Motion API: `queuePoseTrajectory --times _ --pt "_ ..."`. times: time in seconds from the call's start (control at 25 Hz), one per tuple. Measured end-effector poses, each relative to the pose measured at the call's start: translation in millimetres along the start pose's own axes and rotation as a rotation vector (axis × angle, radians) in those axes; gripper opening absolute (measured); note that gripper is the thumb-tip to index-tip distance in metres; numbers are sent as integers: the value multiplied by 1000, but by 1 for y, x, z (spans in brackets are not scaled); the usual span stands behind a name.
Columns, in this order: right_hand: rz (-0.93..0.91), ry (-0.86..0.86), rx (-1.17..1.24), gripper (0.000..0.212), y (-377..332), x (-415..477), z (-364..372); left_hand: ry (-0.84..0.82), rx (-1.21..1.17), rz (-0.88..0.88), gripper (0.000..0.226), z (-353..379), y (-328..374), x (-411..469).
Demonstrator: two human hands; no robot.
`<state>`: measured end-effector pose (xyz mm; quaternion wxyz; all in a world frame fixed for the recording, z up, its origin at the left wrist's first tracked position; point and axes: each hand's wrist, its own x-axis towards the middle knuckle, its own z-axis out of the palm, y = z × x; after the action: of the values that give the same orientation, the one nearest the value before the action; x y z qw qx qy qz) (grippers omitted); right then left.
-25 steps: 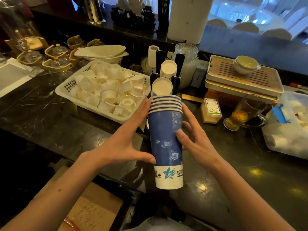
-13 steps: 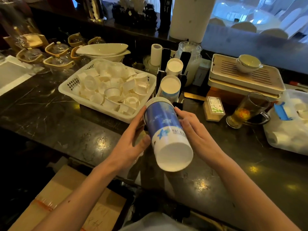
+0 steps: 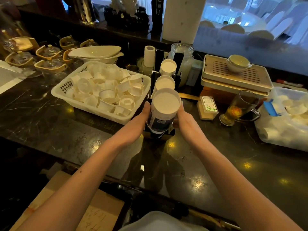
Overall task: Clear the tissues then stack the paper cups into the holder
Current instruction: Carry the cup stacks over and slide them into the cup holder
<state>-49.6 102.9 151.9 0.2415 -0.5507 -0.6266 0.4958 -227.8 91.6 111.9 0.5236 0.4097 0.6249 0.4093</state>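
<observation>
A stack of blue paper cups stands upside down, white bottom up, in the nearest slot of the black cup holder. My left hand grips its left side and my right hand its right side. Two more upturned cup stacks sit in the slots behind it. The lower end of the held stack is hidden inside the holder's frame.
A white basket of small plastic cups sits left of the holder. On the right are a small box, a glass mug of tea, a tea tray and a clear bag of white items. Cardboard lies below the counter.
The cup stack was upright in both hands, then tipped over; now it stands inverted, lowered into the holder's front slot, both hands still on it.
</observation>
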Motion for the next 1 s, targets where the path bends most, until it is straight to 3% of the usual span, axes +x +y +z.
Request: queuePoseTrajectory --times 0.12,0.2,0.36,0.52,0.72,0.84,1.0 --pt "88 -18 -22 79 7 11 5 -155 132 4 97 -1 4 -2" --pt "141 -36 -14 74 13 15 10 -181 140 27 79 -7 -6 -6" --pt "94 -72 -32 56 24 15 10 43 202 162 35 -3 -19 -11" --pt "-191 -92 -103 48 36 1 11 -27 251 272 52 -2 -34 -26" --pt "-680 93 -579 54 55 -3 15 150 574 751 54 -1 -47 -34" --pt "-777 137 -667 53 64 0 17 167 653 791 54 1 -51 -30" --pt "-758 157 -646 54 69 0 21 180 700 779 55 3 -54 -27"
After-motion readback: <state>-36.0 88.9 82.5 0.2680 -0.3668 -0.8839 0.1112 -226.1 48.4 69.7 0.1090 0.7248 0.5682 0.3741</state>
